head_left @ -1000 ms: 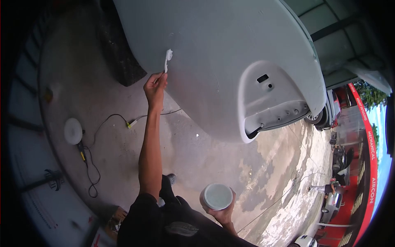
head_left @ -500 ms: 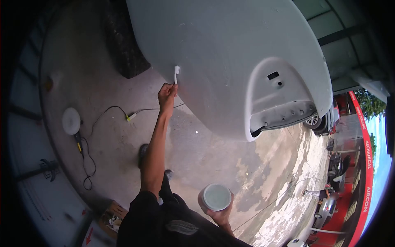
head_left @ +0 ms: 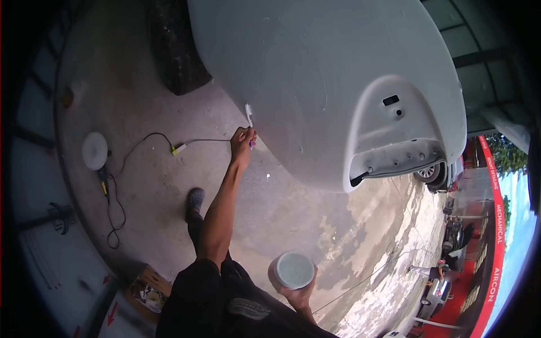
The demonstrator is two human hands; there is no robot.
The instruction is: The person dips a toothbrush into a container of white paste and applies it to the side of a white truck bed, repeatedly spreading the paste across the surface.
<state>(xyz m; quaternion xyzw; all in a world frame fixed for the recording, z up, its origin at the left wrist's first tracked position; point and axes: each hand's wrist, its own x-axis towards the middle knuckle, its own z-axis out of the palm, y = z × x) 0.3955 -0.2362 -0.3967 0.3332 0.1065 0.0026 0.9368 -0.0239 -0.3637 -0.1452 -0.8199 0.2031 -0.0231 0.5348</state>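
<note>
My left hand [head_left: 243,141] reaches out, fingers pinched around a white toothbrush [head_left: 248,115] with a bit of purple showing below the grip. The bristle end overlaps the lower left edge of a large grey car body panel [head_left: 293,73]. Faint scratches and small light marks dot that panel, and a moulded recess [head_left: 389,132] with a rectangular slot and a round hole sits at its right. Held low near my body, a round tub [head_left: 295,270] with a pale grey-green top rests in my right hand [head_left: 300,296], fingers wrapped around its side.
A dark tyre [head_left: 177,48] stands left of the panel. On the concrete floor [head_left: 270,225] lie a cable [head_left: 121,205] and a corded tool with a round white pad [head_left: 94,151]. A cardboard box [head_left: 151,288] is at lower left. Far right, a person [head_left: 428,272] stands near parked cars.
My left hand has drawn the toothbrush slightly back toward me along the panel edge, and its purple part now shows. The view has shifted a little; my right hand still holds the tub.
</note>
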